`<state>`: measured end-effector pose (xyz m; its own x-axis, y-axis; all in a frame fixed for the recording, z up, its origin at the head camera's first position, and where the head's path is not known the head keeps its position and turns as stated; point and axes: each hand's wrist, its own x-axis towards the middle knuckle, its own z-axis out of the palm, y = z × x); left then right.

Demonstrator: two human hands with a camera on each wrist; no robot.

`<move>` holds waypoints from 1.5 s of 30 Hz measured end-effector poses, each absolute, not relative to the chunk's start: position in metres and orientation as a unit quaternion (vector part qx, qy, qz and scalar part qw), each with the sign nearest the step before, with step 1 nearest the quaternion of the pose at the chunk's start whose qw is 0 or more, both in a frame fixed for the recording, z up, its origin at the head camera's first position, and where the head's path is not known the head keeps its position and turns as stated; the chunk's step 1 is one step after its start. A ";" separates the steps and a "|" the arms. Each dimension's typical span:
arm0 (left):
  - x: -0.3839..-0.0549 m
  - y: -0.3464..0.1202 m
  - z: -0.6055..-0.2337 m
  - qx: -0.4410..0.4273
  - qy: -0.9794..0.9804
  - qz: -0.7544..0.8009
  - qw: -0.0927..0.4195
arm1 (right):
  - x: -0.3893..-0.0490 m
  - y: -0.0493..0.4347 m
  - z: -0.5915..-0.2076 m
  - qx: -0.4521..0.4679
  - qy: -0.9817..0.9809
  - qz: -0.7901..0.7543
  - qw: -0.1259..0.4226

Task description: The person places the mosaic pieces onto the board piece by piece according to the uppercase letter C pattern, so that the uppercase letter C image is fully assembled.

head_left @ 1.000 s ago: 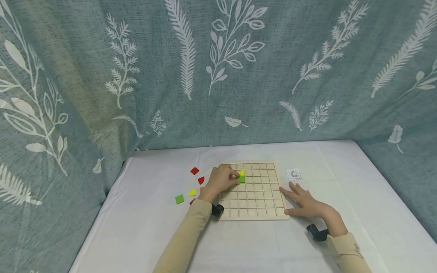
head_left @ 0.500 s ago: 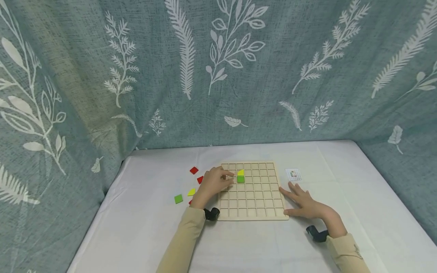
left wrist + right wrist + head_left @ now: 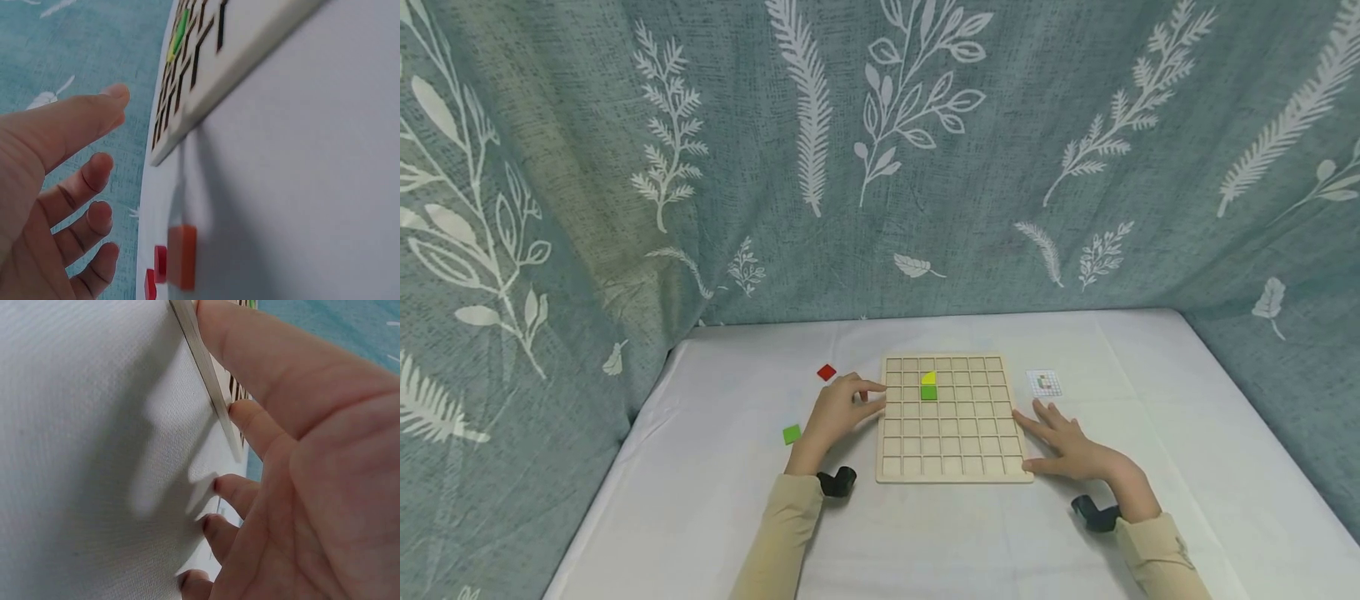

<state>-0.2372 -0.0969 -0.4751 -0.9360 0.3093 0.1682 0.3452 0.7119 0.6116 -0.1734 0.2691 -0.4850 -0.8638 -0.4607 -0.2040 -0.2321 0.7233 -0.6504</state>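
Note:
A square wooden grid board lies on the table, with a yellow quarter-round tile in one cell and a green square tile in the cell just below it. My left hand hovers at the board's left edge, fingers apart and holding nothing. In the left wrist view an orange tile and red tiles lie on the cloth below that hand. My right hand is spread beside the board's right edge, thumb and index finger touching its rim.
A red square tile and a green tile lie on the white tablecloth left of the board. Right of the board is a small pattern card. A patterned teal curtain hangs behind the table.
My left hand has drawn away from the green tile in the grid and moved left, off the board, now covering several loose tiles. My right hand stays where it was.

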 end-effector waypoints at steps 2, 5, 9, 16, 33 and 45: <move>-0.235 -0.100 -0.476 -0.173 -0.927 -0.331 0.025 | -0.174 0.270 -0.485 -0.191 0.911 -0.320 0.178; -0.233 -0.104 -0.477 -0.168 -0.930 -0.327 0.025 | -0.174 0.270 -0.485 -0.193 0.910 -0.322 0.178; -0.229 -0.111 -0.476 -0.160 -0.927 -0.337 0.023 | -0.174 0.271 -0.486 -0.192 0.909 -0.323 0.179; -0.226 -0.123 -0.475 -0.160 -0.926 -0.341 0.034 | -0.174 0.270 -0.487 -0.188 0.911 -0.319 0.179; -0.210 -0.153 -0.472 -0.129 -0.936 -0.322 0.065 | -0.173 0.270 -0.485 -0.191 0.913 -0.315 0.172; -0.204 -0.180 -0.478 -0.095 -0.947 -0.304 0.038 | -0.173 0.269 -0.487 -0.182 0.914 -0.318 0.174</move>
